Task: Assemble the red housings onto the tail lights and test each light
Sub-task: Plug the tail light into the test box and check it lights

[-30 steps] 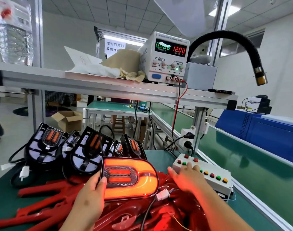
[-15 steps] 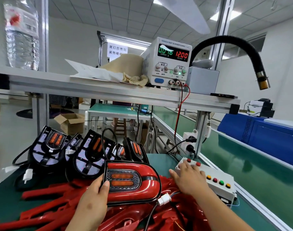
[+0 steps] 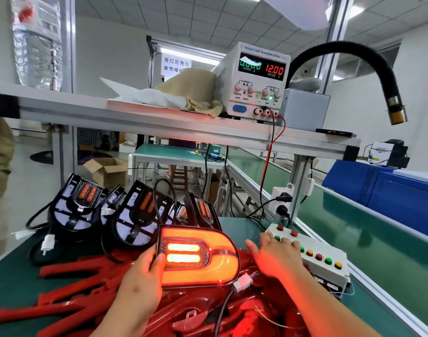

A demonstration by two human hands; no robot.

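Tail light (image 3: 200, 256) glowing at six o'clock: a glossy, rounded D-shaped lens, orange-red, two bright bars burning in its centre, held upright over the heap of red housings (image 3: 81, 283). The left hand (image 3: 140, 280) grips its left edge, thumb laid across the face. At three o'clock from it, the right hand (image 3: 276, 256) lies with fingers straight on the white button box (image 3: 329, 271), tips among round red, green and yellow buttons. Matte red plastic spills toward eight o'clock over the green bench (image 3: 11, 288) mat. Black-framed tail lights (image 3: 79, 205) lean in a row at ten o'clock, cables trailing. Up at twelve o'clock an aluminium shelf (image 3: 135, 117) carries a power supply (image 3: 254, 79) reading 12.00 volts, and a ribbed black hose (image 3: 354, 57) arcs at two o'clock.
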